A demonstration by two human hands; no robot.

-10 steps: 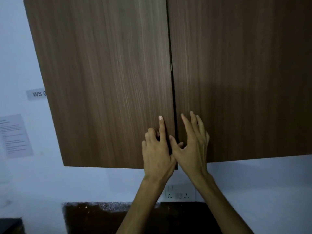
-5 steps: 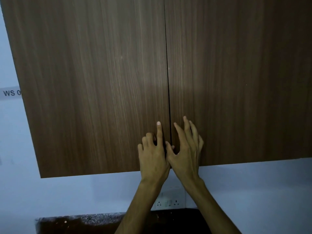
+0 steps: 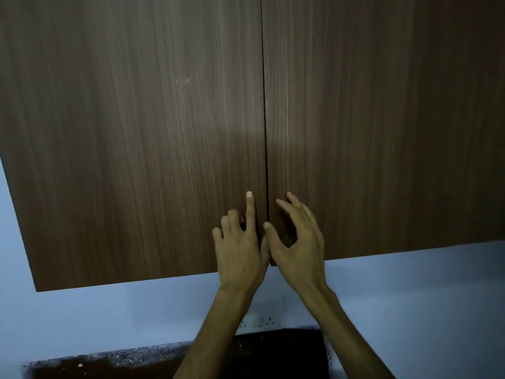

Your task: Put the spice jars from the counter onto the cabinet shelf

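Note:
A wall cabinet with two dark wood doors fills most of the view, and both doors are closed. My left hand (image 3: 240,247) rests on the left door (image 3: 136,146) near its lower inner corner, index finger stretched up beside the centre seam and the other fingers curled. My right hand (image 3: 297,242) is on the right door (image 3: 382,132) just across the seam, fingers spread and bent, thumb at the gap. Neither hand holds anything. No spice jars and no shelf are visible.
Below the cabinet is a pale blue wall with a white socket plate (image 3: 259,321) behind my forearms. A dark speckled counter (image 3: 123,359) runs along the bottom edge.
The view has shifted left and closer to the doors. My right fingers have curled more, lifting off the door face. My left hand keeps the same pose at the seam.

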